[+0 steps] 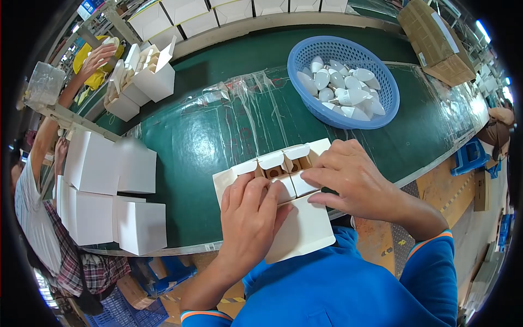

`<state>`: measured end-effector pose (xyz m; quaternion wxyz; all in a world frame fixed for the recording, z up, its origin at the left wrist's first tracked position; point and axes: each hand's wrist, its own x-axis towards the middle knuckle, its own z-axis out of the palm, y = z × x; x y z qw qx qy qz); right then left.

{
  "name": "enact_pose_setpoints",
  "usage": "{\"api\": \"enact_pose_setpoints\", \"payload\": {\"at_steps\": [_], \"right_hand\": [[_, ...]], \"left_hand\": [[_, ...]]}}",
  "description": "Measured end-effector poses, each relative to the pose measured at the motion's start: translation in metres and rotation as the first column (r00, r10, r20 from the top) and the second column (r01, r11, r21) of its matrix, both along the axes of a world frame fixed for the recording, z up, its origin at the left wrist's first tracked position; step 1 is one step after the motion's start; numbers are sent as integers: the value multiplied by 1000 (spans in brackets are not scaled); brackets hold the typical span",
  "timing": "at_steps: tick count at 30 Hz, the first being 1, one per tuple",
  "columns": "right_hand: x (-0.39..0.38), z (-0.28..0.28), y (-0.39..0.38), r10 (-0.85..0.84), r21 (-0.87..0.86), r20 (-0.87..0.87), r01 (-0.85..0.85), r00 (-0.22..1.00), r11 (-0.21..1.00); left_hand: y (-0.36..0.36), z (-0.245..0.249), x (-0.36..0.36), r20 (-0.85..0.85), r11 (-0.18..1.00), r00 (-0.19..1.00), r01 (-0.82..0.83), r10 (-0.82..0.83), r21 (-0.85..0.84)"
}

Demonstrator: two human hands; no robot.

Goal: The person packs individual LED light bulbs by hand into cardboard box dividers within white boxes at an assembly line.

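An open white carton [305, 231] sits at the near table edge in front of my body, its long flap hanging toward me. Inside it stands a row of small white boxes [284, 186] with raised top flaps; brown cardboard with round holes shows in some. My left hand [248, 212] lies over the left of the row, fingers bent onto the small boxes and thumb near the carton's front edge. From the right, my right hand [354, 177] has its thumb and index finger closed in on the right small box. Its other fingers curl above the carton's back corner.
Behind the carton stands a blue basket [343, 122] of white bulbs [351, 97]. White cartons [95, 212] are stacked left, with open ones [155, 82] beyond. A brown cardboard box [438, 43] is at back right. Another person's arm [52, 125] reaches in at left.
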<state>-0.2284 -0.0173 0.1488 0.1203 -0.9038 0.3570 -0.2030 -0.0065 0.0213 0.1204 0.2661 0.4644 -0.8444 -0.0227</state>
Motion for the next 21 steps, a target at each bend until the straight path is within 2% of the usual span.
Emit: {"api": "enact_pose_setpoints", "payload": {"at_steps": [2, 5, 12, 15, 17, 18, 20, 21], "right_hand": [[3, 0, 0, -21, 9, -32, 21, 999, 1000], [3, 1, -5, -15, 37, -40, 17, 999, 999], [3, 1, -10, 24, 80, -64, -19, 998, 997], [5, 0, -6, 30, 48, -83, -26, 996, 999], [6, -5, -3, 12, -57, -92, -18, 996, 998], [6, -6, -2, 9, -56, -91, -14, 996, 998], [8, -7, -4, -12, -221, -140, -19, 990, 975], [8, -11, -6, -23, -218, -138, -8, 990, 976]], "left_hand": [[-1, 1, 0, -57, 999, 998, 4, -1, 48], [-3, -1, 3, -34, 997, 999, 26, -23, 72], [-4, 3, -2, -39, 999, 999, 3, -2, 34], [-6, 8, -1, -34, 998, 999, 12, -10, 59], [-8, 11, -1, -11, 994, 1000, -2, 3, 106], [-8, 12, -1, -10, 994, 1000, 2, -1, 108], [-10, 15, -2, 48, 993, 999, 4, -9, 118], [-11, 15, -2, 51, 993, 999, 14, -20, 121]]}}
